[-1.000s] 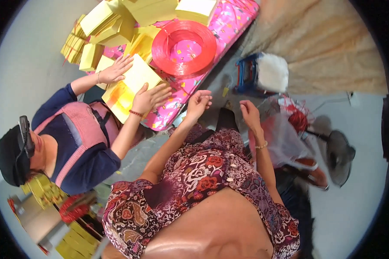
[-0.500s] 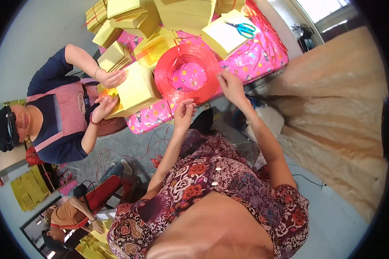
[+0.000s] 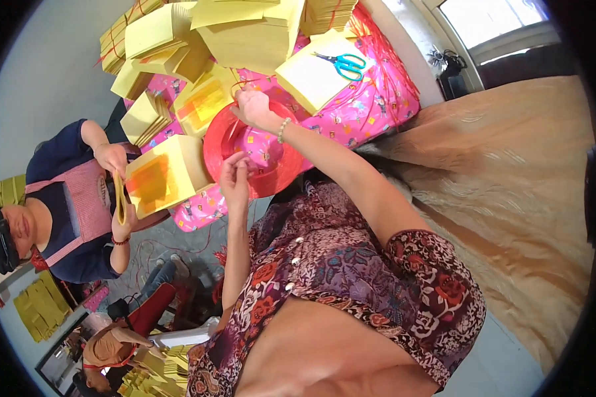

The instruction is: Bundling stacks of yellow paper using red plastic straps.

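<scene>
A ring-shaped coil of red plastic twine lies on the pink patterned table cover. My right hand reaches across to the coil's far side, fingers bent and drawn together. What they pinch, if anything, is too small to see. Close to the coil's near left part is my left hand, with its fingers curled and the thumb near the fingertips. Any strand between them does not show. Left of the coil stands a stack of yellow paper with an orange patch on top.
Scissors with teal handles rest on a yellow paper stack. More yellow stacks fill the far side. At the left a co-worker holds folded yellow paper. Loose red strands hang by the table's right end.
My right hand has moved left and away from me, from the coil's right edge to its far side. The co-worker's hands have left the stack and now hold folded yellow paper.
</scene>
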### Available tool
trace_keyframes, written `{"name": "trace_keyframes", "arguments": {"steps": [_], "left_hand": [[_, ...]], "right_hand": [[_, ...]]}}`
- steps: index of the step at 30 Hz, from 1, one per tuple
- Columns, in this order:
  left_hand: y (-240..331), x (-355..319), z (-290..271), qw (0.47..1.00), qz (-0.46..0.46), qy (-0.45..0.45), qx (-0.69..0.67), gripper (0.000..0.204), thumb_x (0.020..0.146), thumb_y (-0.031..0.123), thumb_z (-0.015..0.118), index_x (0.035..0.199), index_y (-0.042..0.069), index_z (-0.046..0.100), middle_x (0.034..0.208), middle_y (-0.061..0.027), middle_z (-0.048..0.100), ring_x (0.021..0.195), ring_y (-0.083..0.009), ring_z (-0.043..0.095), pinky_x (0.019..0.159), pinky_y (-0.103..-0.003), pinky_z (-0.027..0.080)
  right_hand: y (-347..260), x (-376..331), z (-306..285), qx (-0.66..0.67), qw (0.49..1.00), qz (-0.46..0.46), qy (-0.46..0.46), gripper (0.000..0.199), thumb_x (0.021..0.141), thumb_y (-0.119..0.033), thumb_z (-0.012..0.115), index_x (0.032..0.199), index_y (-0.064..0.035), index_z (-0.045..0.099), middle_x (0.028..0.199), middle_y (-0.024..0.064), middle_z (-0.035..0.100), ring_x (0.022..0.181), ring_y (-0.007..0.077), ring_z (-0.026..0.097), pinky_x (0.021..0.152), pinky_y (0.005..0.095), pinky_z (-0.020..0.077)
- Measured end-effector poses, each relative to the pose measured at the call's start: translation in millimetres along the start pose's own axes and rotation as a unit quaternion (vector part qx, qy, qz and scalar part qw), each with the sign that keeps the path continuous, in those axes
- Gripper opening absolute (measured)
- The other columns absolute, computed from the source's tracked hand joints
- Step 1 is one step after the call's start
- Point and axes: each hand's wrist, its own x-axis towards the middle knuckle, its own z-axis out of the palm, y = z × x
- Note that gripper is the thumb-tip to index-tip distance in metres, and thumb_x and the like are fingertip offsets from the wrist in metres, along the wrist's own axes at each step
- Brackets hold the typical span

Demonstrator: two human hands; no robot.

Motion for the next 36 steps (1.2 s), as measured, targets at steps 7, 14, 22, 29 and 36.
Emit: {"name": "trace_keyframes", "arguments": {"steps": [7, 14, 22, 29, 36], "left_hand": [[27.4, 22.0, -0.4, 0.996, -0.004, 0.090, -0.022, 0.025, 0.092, 0.013, 0.048, 0.114, 0.002, 0.052, 0.098, -0.0080, 0.059, 0.080, -0.0113, 0.058, 0.072, -0.025, 0.049], [69.2, 61.5, 56.0, 0.933, -0.127, 0.122, -0.313, 0.031, 0.093, 0.031, 0.047, 0.110, 0.006, 0.053, 0.093, -0.0042, 0.060, 0.084, -0.0148, 0.058, 0.080, -0.029, 0.048], [54.2, 54.1, 75.0, 0.871, -0.147, 0.177, -0.434, 0.011, 0.090, 0.020, 0.049, 0.092, 0.011, 0.055, 0.056, 0.0057, 0.038, 0.045, -0.0052, 0.031, 0.039, -0.020, 0.022], [39.2, 25.3, 176.8, 0.906, -0.202, 0.139, -0.346, 0.017, 0.089, 0.023, 0.049, 0.084, 0.008, 0.054, 0.051, 0.0031, 0.038, 0.037, -0.0070, 0.032, 0.032, -0.024, 0.024], [28.4, -0.2, 186.5, 0.961, -0.187, 0.136, -0.154, 0.023, 0.091, 0.030, 0.048, 0.103, 0.010, 0.049, 0.070, 0.0042, 0.047, 0.048, -0.0031, 0.038, 0.037, -0.019, 0.027]], "right_hand": [[5.5, -2.1, -32.1, 0.206, 0.976, -0.038, 0.065, 0.015, 0.079, -0.022, 0.060, 0.083, -0.0079, 0.065, 0.075, 0.0122, 0.060, 0.070, 0.0309, 0.060, 0.064, 0.0408, 0.0493], [37.3, -65.2, -94.4, 0.255, 0.932, -0.257, 0.016, 0.009, 0.075, -0.016, 0.063, 0.081, -0.0084, 0.064, 0.071, 0.0062, 0.055, 0.068, 0.0241, 0.058, 0.057, 0.0349, 0.0480], [115.9, -102.7, -115.3, 0.321, 0.905, -0.221, -0.173, 0.017, 0.079, -0.019, 0.062, 0.092, -0.0076, 0.063, 0.084, 0.0087, 0.058, 0.075, 0.0272, 0.059, 0.062, 0.0347, 0.0484], [222.4, -109.8, -118.6, 0.101, 0.961, -0.210, -0.149, 0.025, 0.081, -0.003, 0.052, 0.106, -0.0025, 0.056, 0.098, 0.0163, 0.056, 0.091, 0.0337, 0.055, 0.077, 0.0396, 0.0456], [286.1, -108.5, -122.6, -0.025, 0.976, -0.174, -0.126, 0.018, 0.081, -0.006, 0.054, 0.099, -0.0057, 0.058, 0.090, 0.0115, 0.056, 0.085, 0.0292, 0.054, 0.071, 0.0409, 0.0444]]}}
